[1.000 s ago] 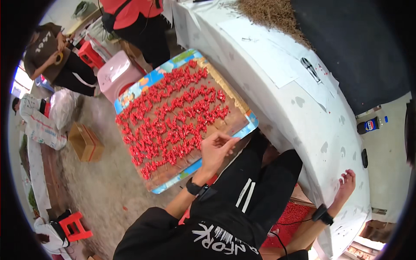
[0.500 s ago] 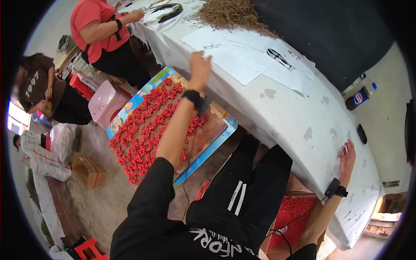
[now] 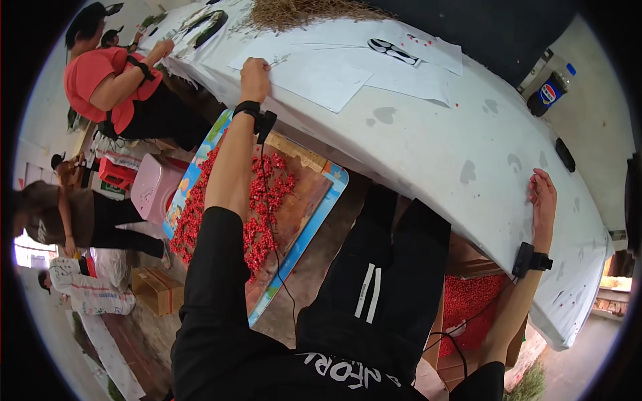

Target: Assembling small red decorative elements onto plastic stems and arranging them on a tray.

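Observation:
My left hand [image 3: 255, 80] is at the near edge of the white-covered table [image 3: 428, 154], its fingers drawn together beside white paper sheets [image 3: 321, 83]. Thin dark stems [image 3: 279, 60] lie by its fingertips; whether it pinches one is too small to tell. Below that forearm, sprigs of red berries [image 3: 274, 194] cover a low table with a blue patterned rim [image 3: 301, 244]. Farther right, my right hand [image 3: 543, 194] rests open on the cloth, fingers loosely curled and holding nothing. A black-and-white looped object [image 3: 393, 51] lies on the farther paper.
Brown twigs [image 3: 307, 12] are heaped at the back, with a black ring [image 3: 210, 28] to their left. A cola bottle [image 3: 548, 93] and a black object [image 3: 565, 155] are at right. A box of red berries [image 3: 468, 301] sits below. A person in red [image 3: 120, 87] works nearby.
My left hand has shifted left in view along the table edge, and its fingers have closed together. The right hand's fingers have curled a little. The view has swung right.

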{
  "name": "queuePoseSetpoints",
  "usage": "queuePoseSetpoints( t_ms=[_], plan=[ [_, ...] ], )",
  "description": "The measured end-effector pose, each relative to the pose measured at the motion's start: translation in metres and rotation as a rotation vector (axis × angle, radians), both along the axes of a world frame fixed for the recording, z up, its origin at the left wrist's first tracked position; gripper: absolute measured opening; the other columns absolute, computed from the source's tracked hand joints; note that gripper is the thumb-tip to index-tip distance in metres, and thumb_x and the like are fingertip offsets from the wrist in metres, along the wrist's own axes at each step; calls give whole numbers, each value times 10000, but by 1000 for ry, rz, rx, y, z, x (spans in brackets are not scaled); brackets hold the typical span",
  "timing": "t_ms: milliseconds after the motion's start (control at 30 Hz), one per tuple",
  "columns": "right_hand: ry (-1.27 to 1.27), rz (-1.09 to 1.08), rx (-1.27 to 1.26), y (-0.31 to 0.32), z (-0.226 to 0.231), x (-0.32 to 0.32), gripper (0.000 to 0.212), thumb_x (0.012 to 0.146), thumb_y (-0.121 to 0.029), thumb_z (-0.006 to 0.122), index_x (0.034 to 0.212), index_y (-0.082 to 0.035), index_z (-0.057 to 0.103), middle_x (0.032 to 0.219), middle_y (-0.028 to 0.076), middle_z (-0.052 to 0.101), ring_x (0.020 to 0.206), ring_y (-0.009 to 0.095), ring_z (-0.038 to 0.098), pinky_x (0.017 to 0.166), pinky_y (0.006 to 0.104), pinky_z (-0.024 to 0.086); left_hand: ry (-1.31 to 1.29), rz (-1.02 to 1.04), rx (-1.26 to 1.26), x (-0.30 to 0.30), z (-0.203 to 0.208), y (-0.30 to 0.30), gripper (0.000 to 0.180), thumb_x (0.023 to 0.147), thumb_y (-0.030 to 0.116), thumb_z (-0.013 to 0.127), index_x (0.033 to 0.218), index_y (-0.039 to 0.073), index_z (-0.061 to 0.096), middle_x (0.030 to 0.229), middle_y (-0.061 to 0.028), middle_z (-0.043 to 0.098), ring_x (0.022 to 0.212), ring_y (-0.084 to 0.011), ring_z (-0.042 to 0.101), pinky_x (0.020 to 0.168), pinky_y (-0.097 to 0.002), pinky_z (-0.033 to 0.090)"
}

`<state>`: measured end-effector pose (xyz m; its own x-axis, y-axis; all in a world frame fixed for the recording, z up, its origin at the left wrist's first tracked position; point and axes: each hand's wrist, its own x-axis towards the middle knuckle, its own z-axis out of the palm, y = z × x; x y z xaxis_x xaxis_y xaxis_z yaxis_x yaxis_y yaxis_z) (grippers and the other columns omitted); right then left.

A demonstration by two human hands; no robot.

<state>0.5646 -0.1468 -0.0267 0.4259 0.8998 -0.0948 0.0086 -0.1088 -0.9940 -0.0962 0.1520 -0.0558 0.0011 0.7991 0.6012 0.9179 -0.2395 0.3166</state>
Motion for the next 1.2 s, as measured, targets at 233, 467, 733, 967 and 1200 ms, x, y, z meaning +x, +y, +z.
queuePoseSetpoints(
  t_ms=[233, 467, 733, 967, 1200],
  plan=[
    [62, 26, 55, -3, -15, 23, 251, 927, -171, 573, 1142, -46, 605, 900, -23, 614, 775, 64, 562, 698, 207, 468, -219, -169, 140, 40, -4, -37, 120, 844, 75, 596, 927, 55, 680, 935, -111, 662, 862, -250, 634, 739, -351, 481],
    [130, 77, 234, -119, 38, -21, 294, 931, -189, 542, 1166, -12, 552, 991, 58, 596, 872, 147, 576, 699, 258, 489, -377, -474, -214, 249, 60, -276, 144, 870, 86, 633, 995, 47, 693, 834, -45, 683, 652, -108, 620, 549, -235, 463],
    [363, -221, -158, -342, -87, -11, 282, 926, -179, 523, 1150, -9, 542, 1003, 90, 596, 813, 198, 613, 623, 284, 534, -365, -1255, -418, 374, -5, -400, 112, 809, 1, 644, 915, 14, 677, 838, -125, 656, 668, -259, 640, 595, -306, 513],
    [240, -736, -1000, -460, -266, 4, 482, 835, -340, 600, 1213, -51, 526, 1130, 97, 577, 983, 219, 570, 727, 381, 539, -192, -1710, -1068, 519, -73, -446, 126, 817, 87, 675, 911, 5, 689, 750, -88, 672, 563, -119, 598, 517, -254, 456],
    [378, -671, -1104, -476, -385, 11, 571, 800, -342, 600, 1270, -41, 476, 1206, 135, 536, 1015, 287, 551, 703, 425, 516, -149, -1559, -1611, 590, -114, -451, 141, 808, 104, 695, 841, -33, 696, 706, -91, 675, 565, -108, 616, 487, -268, 476]
  ],
)
